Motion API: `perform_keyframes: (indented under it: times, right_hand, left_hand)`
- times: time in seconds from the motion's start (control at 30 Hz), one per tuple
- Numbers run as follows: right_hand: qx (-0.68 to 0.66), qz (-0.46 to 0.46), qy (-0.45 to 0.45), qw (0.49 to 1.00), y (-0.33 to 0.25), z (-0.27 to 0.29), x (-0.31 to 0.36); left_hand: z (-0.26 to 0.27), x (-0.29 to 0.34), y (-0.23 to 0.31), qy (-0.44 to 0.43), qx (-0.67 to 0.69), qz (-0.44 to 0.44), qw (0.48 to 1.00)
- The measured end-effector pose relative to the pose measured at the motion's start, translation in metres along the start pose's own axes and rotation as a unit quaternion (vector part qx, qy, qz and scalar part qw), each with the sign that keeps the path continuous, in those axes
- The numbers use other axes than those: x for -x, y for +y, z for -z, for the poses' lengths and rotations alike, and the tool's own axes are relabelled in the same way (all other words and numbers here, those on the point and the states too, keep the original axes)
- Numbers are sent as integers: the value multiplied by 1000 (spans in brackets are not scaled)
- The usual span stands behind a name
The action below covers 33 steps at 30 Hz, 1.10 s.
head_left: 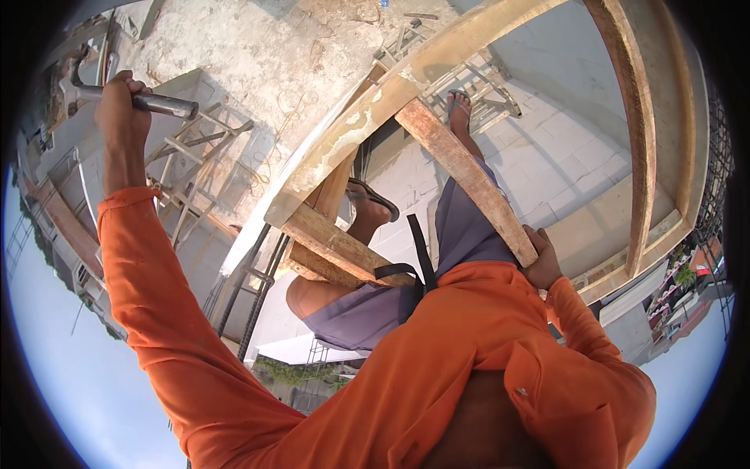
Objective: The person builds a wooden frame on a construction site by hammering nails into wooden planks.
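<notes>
My left hand [123, 109] is raised at the far left, its fingers wrapped round the dark handle of a hammer [173, 105]. The curved metal head shows beyond my fist, toward the left rim. At the right, by my waist, my right hand [543, 262] grips the near end of a short, rough wooden plank [469, 180]. The plank slants away to the left, and its far end meets a long pale wooden beam [344, 144]. Part of my right hand's fingers is hidden behind the plank.
Curved-looking timbers [637, 117] stand at the right. Shorter boards [336, 246] join the beam near my left knee, beside dark steel rods [250, 301]. Sandalled feet rest among grey blockwork [539, 129]. Far below lie a wooden trestle [195, 148] and a dusty floor [242, 59].
</notes>
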State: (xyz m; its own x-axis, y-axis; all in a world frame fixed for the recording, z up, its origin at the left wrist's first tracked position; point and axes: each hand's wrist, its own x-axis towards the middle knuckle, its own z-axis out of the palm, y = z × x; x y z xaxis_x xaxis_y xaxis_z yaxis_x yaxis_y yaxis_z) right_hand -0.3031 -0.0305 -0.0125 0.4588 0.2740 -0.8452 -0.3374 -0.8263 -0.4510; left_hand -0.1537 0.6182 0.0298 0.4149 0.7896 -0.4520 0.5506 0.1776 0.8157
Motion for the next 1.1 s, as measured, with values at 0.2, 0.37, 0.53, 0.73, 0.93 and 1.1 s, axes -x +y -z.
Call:
perform_keyframes:
  times: [0.2,0.37,0.53,0.73,0.93,1.1]
  right_hand:
    - [-8,-1,-9,1000,0,-11,2]
    - [11,-3,2,1000,-4,1,-1]
    - [19,31,12,999,5,-1,1]
    - [33,62,6,998,25,-4,-1]
    - [9,12,-10,1000,-4,11,-10]
    - [23,18,3,1000,6,5,-7]
  left_hand:
    - [-4,114,-62,-365,-555,-132,736]
    - [20,34,6,-84,-233,-21,969]
    - [-12,42,-33,-50,-88,41,994]
    - [-27,98,-40,-309,-587,-159,731]
    - [13,1,23,-10,-44,-19,999]
    - [-36,115,-48,-250,-412,29,876]
